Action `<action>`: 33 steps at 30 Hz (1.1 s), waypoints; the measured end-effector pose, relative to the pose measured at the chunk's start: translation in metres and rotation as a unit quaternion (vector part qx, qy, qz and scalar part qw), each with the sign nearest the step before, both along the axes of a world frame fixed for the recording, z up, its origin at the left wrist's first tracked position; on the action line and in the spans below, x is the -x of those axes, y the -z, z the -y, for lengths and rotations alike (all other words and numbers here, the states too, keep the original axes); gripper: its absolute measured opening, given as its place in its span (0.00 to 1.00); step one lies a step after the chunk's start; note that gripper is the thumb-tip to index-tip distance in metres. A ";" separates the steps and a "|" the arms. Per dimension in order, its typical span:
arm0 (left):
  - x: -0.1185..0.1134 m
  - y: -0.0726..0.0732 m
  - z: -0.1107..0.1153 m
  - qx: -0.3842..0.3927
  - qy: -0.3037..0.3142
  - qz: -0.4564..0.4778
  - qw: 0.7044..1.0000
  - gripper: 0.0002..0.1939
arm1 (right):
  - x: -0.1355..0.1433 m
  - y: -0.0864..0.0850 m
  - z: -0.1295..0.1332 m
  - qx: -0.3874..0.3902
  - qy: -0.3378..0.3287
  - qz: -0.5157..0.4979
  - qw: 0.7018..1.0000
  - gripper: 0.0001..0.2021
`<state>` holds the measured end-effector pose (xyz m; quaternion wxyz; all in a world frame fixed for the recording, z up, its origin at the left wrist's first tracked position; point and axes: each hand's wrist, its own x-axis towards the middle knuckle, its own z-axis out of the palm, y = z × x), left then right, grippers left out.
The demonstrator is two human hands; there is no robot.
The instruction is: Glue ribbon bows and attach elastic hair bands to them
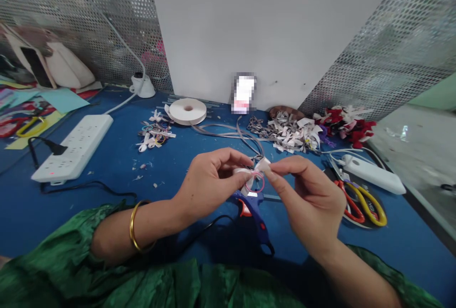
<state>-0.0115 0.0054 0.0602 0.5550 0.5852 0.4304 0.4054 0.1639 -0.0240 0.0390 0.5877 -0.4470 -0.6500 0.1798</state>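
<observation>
White ribbon [263, 164] at pink elastic band [263, 183], pinched in left hand [204, 187] and right hand [317, 198] above glue gun [254, 207]; apparently part-formed, not yet secured.

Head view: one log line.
left hand: pinches white ribbon | right hand: pinches white ribbon | pink ring: between hands | glue gun: below

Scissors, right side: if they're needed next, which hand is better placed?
Right, likely: right hand is nearer the scissors; left hand is beyond the glue gun. Both are busy at the white ribbon, though.
</observation>
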 end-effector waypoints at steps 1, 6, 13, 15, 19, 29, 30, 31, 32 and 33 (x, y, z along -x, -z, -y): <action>0.000 0.000 0.000 -0.003 0.001 -0.002 1.000 0.09 | 0.000 0.000 0.000 -0.015 -0.005 0.022 1.000 0.07; 0.001 0.004 0.000 -0.015 -0.001 -0.013 1.000 0.07 | 0.001 -0.002 0.001 -0.115 0.023 0.196 0.974 0.08; 0.001 0.003 0.000 -0.012 0.002 -0.019 1.000 0.08 | 0.001 -0.004 0.000 -0.078 0.017 0.160 0.984 0.06; 0.001 0.002 0.000 -0.011 0.000 -0.022 1.000 0.08 | 0.000 -0.003 0.001 0.000 0.009 0.053 0.999 0.05; 0.001 0.002 0.000 -0.014 0.003 -0.017 1.000 0.07 | 0.001 -0.002 0.002 -0.002 -0.006 0.041 0.999 0.06; 0.001 0.005 0.001 -0.015 0.009 -0.003 1.000 0.07 | 0.000 -0.004 -0.001 -0.168 0.018 0.271 0.948 0.09; 0.001 0.004 0.001 -0.015 0.008 -0.005 1.000 0.07 | 0.000 -0.004 -0.001 -0.133 0.011 0.224 0.965 0.08; 0.001 0.004 0.001 -0.017 0.006 -0.007 1.000 0.07 | -0.001 -0.003 -0.001 -0.092 0.004 0.166 0.982 0.08; 0.001 0.003 0.001 -0.018 0.005 -0.010 1.000 0.07 | -0.001 -0.003 -0.001 -0.055 -0.002 0.110 0.992 0.08; 0.001 0.002 0.000 -0.019 0.004 -0.012 1.000 0.08 | -0.002 -0.003 -0.001 -0.028 -0.003 0.066 0.997 0.07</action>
